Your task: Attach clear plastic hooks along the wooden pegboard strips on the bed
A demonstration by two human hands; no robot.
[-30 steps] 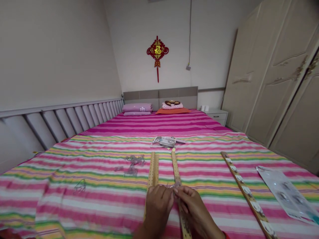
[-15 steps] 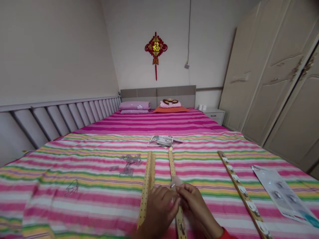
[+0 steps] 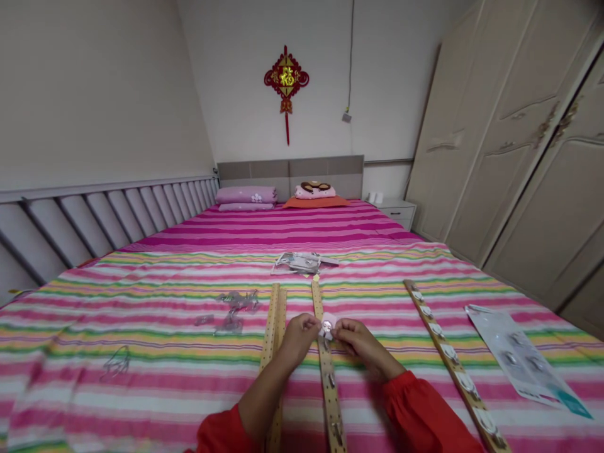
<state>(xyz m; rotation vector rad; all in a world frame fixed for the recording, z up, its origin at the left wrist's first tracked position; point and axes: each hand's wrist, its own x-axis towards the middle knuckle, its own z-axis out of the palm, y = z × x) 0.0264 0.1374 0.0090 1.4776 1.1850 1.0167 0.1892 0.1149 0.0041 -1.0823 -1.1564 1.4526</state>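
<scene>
left hand [image 3: 298,341] + right hand [image 3: 361,343]: both pinching white hook [image 3: 326,328] | hook over middle strip [image 3: 332,406], contact unclear | risk: may drop or land askew on strip if either pinch slips

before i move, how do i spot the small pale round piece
On the multicoloured striped bed cloth, find the light perforated wooden strip between left hand and right hand. Over it is the small pale round piece, held between both hands' fingers, unlike the white discs on the brown wooden strip at right.
</scene>
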